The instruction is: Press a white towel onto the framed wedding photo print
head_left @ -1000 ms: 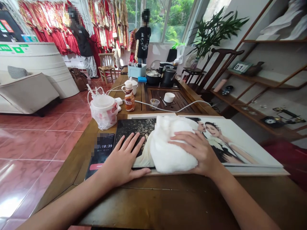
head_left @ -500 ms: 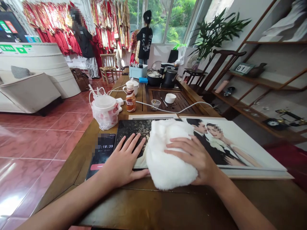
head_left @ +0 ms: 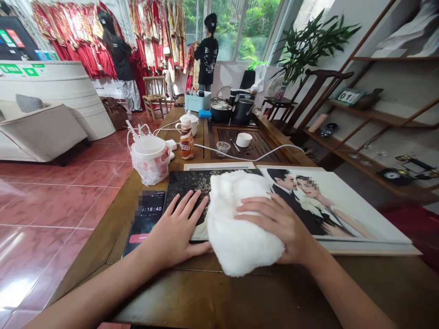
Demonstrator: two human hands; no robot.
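A large framed wedding photo (head_left: 343,208) lies flat on the wooden table (head_left: 240,297). My left hand (head_left: 173,230) rests flat on the photo's dark left corner, fingers spread, holding nothing. My right hand (head_left: 277,226) presses down on a fluffy white cloth (head_left: 236,219) that lies over the photo's near edge and hangs slightly onto the table. The fingers lie flat across the cloth.
A phone (head_left: 146,219) showing a timer lies left of the photo. Behind stand a bagged white container (head_left: 149,157), a brown bottle (head_left: 185,139), a white cable (head_left: 240,157), a tea tray with bowl (head_left: 243,139) and kettles. Two people stand far off by red garments. Shelves are on the right.
My right hand has dragged the white cloth left and toward me across the photo, uncovering more of the pictured couple. My left hand has stayed put.
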